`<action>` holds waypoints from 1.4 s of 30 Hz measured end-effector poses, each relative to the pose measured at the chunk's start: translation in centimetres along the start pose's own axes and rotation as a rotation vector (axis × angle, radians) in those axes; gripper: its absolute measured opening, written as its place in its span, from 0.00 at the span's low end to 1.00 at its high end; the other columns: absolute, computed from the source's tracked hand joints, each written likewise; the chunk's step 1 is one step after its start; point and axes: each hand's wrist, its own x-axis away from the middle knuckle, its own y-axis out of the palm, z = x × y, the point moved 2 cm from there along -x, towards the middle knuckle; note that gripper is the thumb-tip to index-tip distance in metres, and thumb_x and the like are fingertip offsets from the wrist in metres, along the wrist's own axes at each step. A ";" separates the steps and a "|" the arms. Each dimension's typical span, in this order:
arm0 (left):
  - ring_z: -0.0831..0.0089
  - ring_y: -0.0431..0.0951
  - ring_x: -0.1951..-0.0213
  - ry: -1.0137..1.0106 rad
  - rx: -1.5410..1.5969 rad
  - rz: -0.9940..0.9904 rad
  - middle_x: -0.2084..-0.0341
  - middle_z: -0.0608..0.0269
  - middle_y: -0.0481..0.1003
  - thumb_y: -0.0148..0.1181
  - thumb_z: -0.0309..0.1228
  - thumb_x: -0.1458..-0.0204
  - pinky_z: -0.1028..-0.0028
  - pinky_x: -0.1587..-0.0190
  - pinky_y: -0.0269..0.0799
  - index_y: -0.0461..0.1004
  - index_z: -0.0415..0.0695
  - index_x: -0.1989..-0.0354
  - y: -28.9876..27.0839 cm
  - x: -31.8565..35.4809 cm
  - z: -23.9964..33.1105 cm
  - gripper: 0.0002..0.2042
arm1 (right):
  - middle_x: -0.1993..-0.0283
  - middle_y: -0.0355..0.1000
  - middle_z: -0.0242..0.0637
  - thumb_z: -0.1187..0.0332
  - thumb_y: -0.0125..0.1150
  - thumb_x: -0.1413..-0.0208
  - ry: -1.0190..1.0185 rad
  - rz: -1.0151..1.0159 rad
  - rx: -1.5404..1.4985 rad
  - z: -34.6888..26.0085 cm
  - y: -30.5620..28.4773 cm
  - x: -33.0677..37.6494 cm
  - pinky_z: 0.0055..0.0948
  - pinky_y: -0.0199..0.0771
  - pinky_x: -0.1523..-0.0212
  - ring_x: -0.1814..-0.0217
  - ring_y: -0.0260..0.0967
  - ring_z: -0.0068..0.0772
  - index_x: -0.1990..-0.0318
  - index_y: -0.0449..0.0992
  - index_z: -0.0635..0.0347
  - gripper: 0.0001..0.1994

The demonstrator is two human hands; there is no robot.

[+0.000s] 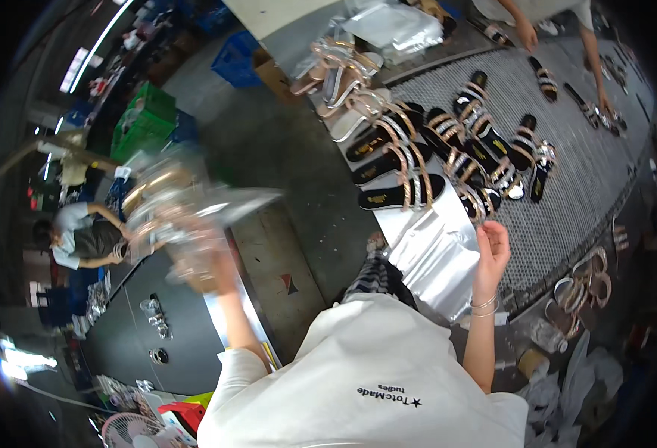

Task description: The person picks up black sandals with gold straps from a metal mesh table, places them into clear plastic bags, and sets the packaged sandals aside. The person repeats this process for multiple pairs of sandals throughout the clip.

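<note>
My left hand (215, 263), smeared by motion, grips clear plastic bags with gold and rose-gold strapped sandals (166, 196) inside, held out to the left above the dark table. My right hand (495, 248) has loosely bent fingers and shows nothing in them. It hovers beside the silver plastic bags (437, 261) and close to a black sandal (482, 200) at the near edge of the mesh conveyor. Black sandals with glittery straps (403, 193) lie in a row left of it, and a cluster of similar sandals (485, 142) covers the conveyor's left part.
A mesh conveyor (567, 224) runs along the right, where a co-worker's hands (605, 104) touch sandals. Another person (82, 237) works at the left. A dark table (119, 321) carries a few sandals. Green crate (145, 119), blue crate (237, 60) and pink fan (131, 431) stand around.
</note>
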 end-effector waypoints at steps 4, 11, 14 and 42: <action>0.57 0.59 0.40 0.575 -0.771 -0.379 0.41 0.47 0.58 0.57 0.62 0.62 0.59 0.38 0.52 0.56 0.33 0.42 7.6 1.9 3.9 0.47 | 0.65 0.66 0.28 0.78 0.53 0.46 0.068 0.093 0.236 3.7 -5.0 2.3 0.16 0.62 0.59 0.62 0.62 0.17 0.61 0.69 0.64 0.06; 0.60 0.68 0.50 -0.156 -1.264 0.324 0.48 0.53 0.65 0.57 0.60 0.58 0.67 0.50 0.64 0.60 0.36 0.43 -11.4 -3.4 -5.0 0.42 | 0.65 0.69 0.30 0.76 0.56 0.48 0.033 -0.037 0.195 2.9 -0.6 3.3 0.20 0.63 0.61 0.62 0.64 0.20 0.64 0.71 0.62 0.04; 0.67 0.68 0.48 -0.543 -1.835 0.147 0.41 0.58 0.59 0.64 0.47 0.57 0.69 0.49 0.64 0.54 0.39 0.38 -15.5 -3.7 -11.5 0.40 | 0.65 0.70 0.31 0.76 0.57 0.48 -0.083 -0.107 0.240 0.8 1.7 3.0 0.22 0.63 0.60 0.63 0.64 0.22 0.64 0.72 0.64 0.04; 0.76 0.77 0.74 0.044 -2.013 0.522 0.74 0.54 0.76 0.64 0.19 0.61 0.77 0.71 0.73 0.58 0.41 0.47 -14.1 1.2 -10.3 0.30 | 0.67 0.66 0.30 0.73 0.63 0.52 -0.112 -0.367 0.345 7.6 11.2 1.9 0.21 0.64 0.63 0.65 0.62 0.20 0.56 0.70 0.62 0.15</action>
